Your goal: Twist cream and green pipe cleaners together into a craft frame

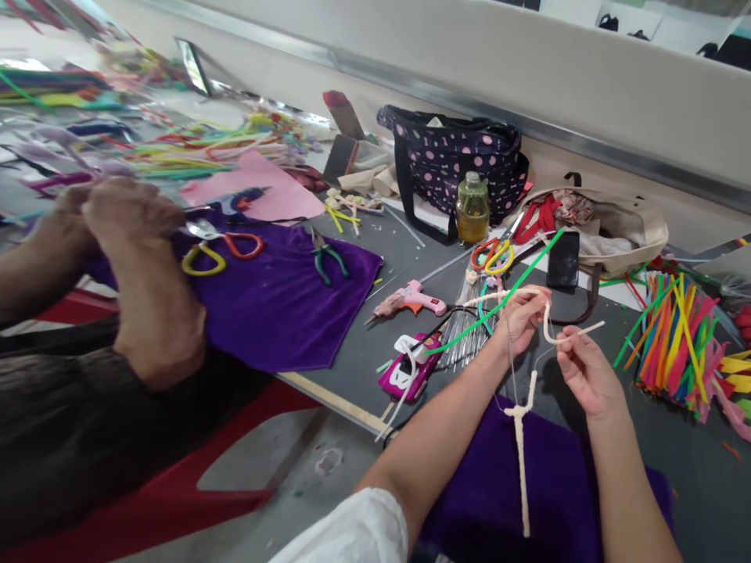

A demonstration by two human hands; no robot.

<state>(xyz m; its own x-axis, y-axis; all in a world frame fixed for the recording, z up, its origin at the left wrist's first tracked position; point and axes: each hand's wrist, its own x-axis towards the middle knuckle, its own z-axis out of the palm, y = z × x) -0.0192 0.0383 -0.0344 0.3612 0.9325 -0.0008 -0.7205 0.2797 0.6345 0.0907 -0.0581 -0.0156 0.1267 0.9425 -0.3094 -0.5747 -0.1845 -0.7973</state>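
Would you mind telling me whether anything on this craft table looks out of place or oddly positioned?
Mostly ordinary craft clutter. One thing stands out: a co-worker's bare foot rests on the table edge by the purple cloth, near the scissors. The left hand and right hand hold a white pipe cleaner normally.

A cream pipe cleaner [522, 438] hangs over purple cloth [516, 485]. The bag [451, 160] at the grey table's [375, 344] far edge is navy with pink dots; the glue gun [411, 299] is pink.
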